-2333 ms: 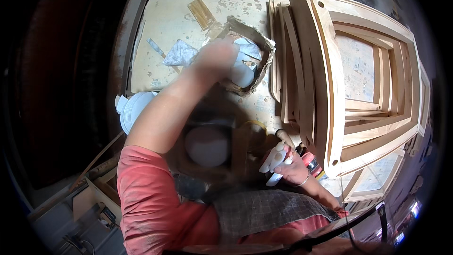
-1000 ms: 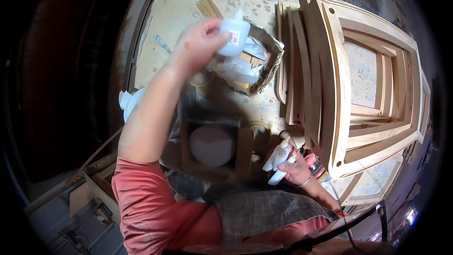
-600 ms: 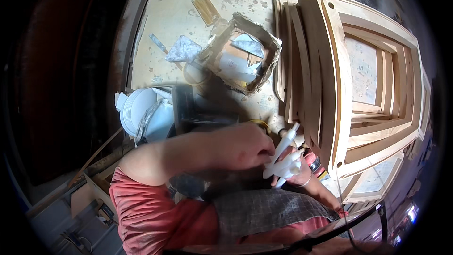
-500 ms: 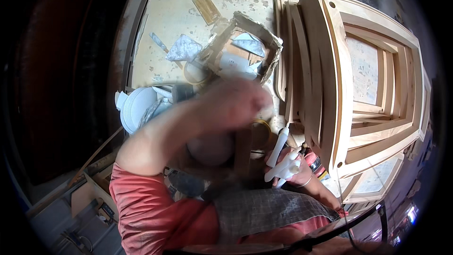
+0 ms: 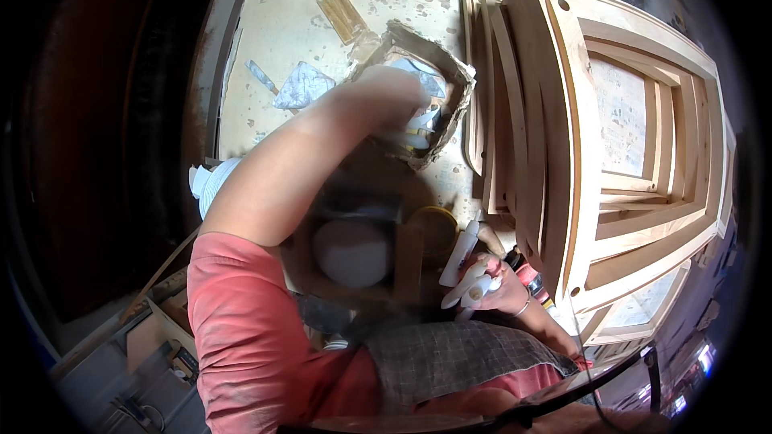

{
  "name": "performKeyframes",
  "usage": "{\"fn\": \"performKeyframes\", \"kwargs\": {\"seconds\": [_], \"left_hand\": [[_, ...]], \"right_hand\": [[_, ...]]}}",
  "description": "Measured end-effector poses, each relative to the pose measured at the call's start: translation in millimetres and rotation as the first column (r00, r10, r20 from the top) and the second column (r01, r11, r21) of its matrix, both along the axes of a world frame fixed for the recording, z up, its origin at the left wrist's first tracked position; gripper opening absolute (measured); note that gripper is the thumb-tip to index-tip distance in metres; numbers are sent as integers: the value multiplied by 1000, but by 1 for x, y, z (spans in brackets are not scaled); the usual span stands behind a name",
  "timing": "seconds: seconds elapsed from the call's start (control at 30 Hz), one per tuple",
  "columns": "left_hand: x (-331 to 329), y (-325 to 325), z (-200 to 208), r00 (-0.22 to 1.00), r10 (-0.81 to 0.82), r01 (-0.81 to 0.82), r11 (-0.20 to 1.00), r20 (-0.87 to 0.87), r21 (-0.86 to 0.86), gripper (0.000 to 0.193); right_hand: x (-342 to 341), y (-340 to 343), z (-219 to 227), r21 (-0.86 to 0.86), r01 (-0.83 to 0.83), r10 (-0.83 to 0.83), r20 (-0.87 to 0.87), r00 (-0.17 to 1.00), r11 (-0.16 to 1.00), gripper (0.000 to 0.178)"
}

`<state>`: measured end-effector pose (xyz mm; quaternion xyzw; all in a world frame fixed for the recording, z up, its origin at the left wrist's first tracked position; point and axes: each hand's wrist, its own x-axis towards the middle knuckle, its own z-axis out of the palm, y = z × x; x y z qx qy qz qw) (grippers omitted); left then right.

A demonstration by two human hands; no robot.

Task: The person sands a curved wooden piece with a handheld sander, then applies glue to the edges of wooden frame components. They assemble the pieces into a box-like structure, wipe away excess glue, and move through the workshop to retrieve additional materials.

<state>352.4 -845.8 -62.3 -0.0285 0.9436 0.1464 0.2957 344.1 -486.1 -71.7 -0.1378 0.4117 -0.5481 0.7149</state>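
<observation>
My left hand [image 5: 398,100] reaches into an open cardboard box [image 5: 462,108] with torn, dirty edges. It is smeared by motion, and its fingers are hidden. Blue-white pieces [image 5: 422,72] and other white items lie in the box around it. Close to my body, my right hand [image 5: 505,291] is closed round several white plastic tubes. One white tube [image 5: 460,255] with a narrow nozzle points away from me; the others lie across the fingers. A bracelet circles the right wrist.
Pale wooden frames [image 5: 567,145] stand stacked along the right. On the stained board [image 5: 273,16] lie a wood strip [image 5: 342,16], a crumpled white cloth [image 5: 304,86] and a blue-grey blade-like tool [image 5: 260,75]. A yellow tape roll [image 5: 434,229] and round white discs [image 5: 217,185] are nearer.
My left hand has moved away from my body and into the box. My right hand, with the tubes, has shifted slightly to the left.
</observation>
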Motion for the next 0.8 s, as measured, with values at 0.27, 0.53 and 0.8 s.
{"fn": "performKeyframes", "kwargs": {"seconds": [0.27, 0.53, 0.8], "left_hand": [[7, -26, 42, 843, 380, -330, 924, -381, 191, 21], [66, 50, 96, 754, 552, -397, 815, -356, 423, 21], [113, 148, 90, 787, 564, -533, 419, 249, 735, 29]], "right_hand": [[5, 6, -7, 81, 46, -57, 132, 990, 996, 42], [11, 0, 5, 134, 244, -272, 268, 924, 960, 50], [21, 4, 31, 137, 144, -179, 293, 939, 980, 47]]}}
